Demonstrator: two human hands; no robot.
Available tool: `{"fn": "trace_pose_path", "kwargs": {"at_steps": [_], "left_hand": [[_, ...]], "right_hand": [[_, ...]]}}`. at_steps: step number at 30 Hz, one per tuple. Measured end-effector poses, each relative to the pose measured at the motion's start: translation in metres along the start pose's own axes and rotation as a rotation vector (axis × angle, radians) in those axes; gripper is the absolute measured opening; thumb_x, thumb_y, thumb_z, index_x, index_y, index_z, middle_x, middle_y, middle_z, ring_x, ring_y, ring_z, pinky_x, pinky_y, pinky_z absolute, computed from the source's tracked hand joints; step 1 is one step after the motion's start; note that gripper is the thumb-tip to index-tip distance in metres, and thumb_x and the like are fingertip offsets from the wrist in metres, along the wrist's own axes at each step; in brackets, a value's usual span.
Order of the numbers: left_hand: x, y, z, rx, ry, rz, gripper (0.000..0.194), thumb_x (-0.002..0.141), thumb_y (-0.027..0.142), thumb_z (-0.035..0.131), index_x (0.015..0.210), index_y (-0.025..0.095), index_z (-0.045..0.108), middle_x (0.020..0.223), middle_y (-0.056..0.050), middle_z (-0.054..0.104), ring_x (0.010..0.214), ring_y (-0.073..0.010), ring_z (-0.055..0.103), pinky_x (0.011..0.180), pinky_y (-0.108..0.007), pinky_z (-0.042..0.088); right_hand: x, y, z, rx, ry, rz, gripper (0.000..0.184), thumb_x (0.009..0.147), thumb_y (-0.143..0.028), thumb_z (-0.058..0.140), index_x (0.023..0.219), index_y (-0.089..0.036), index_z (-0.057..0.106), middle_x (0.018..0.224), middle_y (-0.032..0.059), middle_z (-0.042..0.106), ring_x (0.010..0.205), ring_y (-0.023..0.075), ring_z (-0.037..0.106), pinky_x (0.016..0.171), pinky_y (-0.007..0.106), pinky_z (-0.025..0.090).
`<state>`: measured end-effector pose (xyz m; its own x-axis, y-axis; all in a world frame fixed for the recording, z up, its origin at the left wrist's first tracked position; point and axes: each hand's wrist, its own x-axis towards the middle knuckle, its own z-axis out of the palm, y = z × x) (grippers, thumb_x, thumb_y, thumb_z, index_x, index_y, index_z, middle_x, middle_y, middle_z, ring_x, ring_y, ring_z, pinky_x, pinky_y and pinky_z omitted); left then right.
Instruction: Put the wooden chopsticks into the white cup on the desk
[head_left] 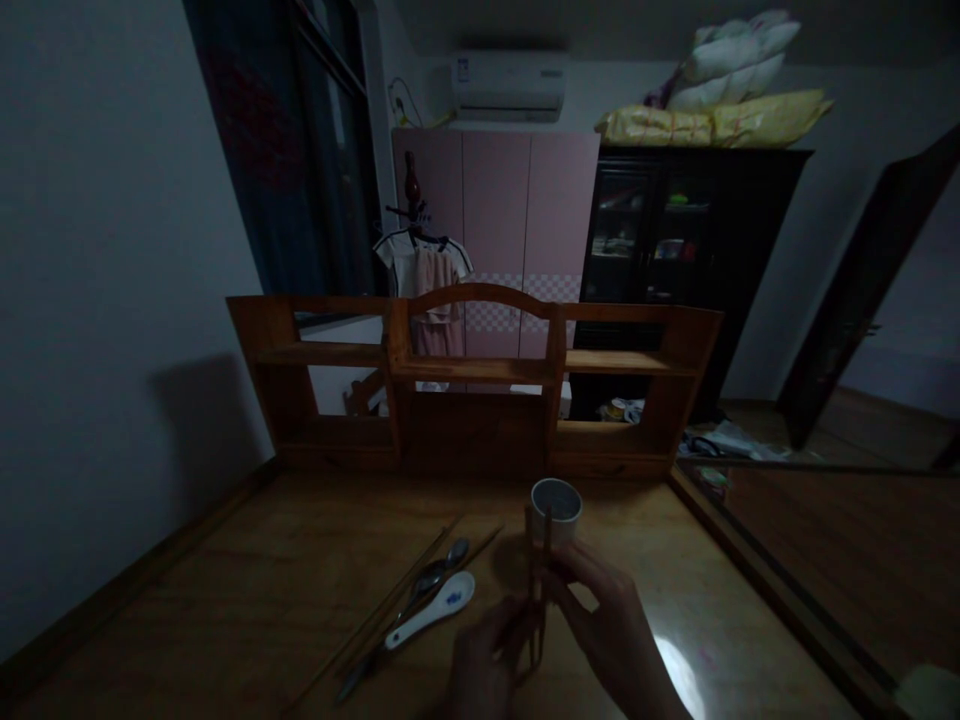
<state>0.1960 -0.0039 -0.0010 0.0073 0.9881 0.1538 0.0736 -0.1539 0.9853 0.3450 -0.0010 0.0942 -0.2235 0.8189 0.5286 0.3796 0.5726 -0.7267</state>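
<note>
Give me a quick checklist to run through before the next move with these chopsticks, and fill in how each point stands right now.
1. Pair of brown wooden chopsticks gripped by both hands: ok. Left hand and right hand close around the lower ends.
2. Chopsticks upright, tips level: roughly upright, ok; tip alignment, cannot tell in the dim light.
3. Small white round cup standing upright on the wooden desk: ok, right behind the chopsticks.
4. Cup free of contents: cannot tell.
5. White ceramic spoon with blue pattern out of the hands' way: ok, lying to the left.
6. Metal spoon and loose chopsticks apart from the hands: ok.
</note>
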Motion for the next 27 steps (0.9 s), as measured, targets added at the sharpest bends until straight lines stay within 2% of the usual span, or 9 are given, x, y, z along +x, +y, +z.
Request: {"fn": "trace_pose_path", "kwargs": {"at_steps": [4,10,12,15,27], "left_hand": [[0.004,-0.008,0.013,-0.109,0.029,0.021,0.027,0.078,0.043,0.065,0.091,0.022,0.076,0.098,-0.008,0.078,0.088,-0.0247,0.073,0.078,-0.029,0.058],[0.007,0.008,0.014,0.105,-0.052,0.110,0.024,0.086,0.035,0.058,0.100,0.024,0.075,0.103,-0.007,0.076,0.094,-0.0226,0.071,0.087,-0.030,0.053],[0.008,0.011,0.013,0.114,-0.089,0.126,0.024,0.088,0.033,0.056,0.104,0.027,0.073,0.106,-0.005,0.076,0.096,-0.0209,0.070,0.087,-0.027,0.052],[0.009,0.010,0.012,0.125,-0.120,0.145,0.021,0.088,0.032,0.057,0.100,0.027,0.074,0.102,-0.002,0.076,0.094,-0.0197,0.070,0.083,-0.024,0.051],[0.008,0.014,0.011,0.008,-0.108,0.021,0.020,0.083,0.032,0.061,0.094,0.023,0.075,0.097,-0.005,0.077,0.090,-0.0212,0.071,0.077,-0.024,0.053]], "right_hand": [[0.002,-0.002,-0.008,0.008,-0.038,0.020,0.012,0.091,-0.022,0.055,0.095,-0.019,0.065,0.089,0.0052,0.064,0.082,0.0187,0.064,0.071,0.027,0.051],[0.006,-0.002,-0.016,0.018,-0.090,0.020,0.011,0.092,-0.020,0.053,0.085,-0.019,0.061,0.084,0.0030,0.060,0.077,0.0165,0.062,0.068,0.025,0.048],[0.006,-0.001,-0.018,0.027,-0.105,0.024,0.010,0.092,-0.018,0.053,0.085,-0.020,0.061,0.086,0.0030,0.062,0.079,0.0168,0.062,0.069,0.025,0.048],[0.005,0.001,-0.020,0.031,-0.120,0.029,0.011,0.091,-0.017,0.053,0.083,-0.020,0.061,0.085,0.0028,0.063,0.079,0.0170,0.062,0.070,0.025,0.047],[0.009,0.002,-0.020,0.022,-0.154,0.028,0.014,0.092,-0.017,0.053,0.084,-0.019,0.064,0.080,0.0023,0.062,0.075,0.0164,0.063,0.067,0.025,0.046]]}}
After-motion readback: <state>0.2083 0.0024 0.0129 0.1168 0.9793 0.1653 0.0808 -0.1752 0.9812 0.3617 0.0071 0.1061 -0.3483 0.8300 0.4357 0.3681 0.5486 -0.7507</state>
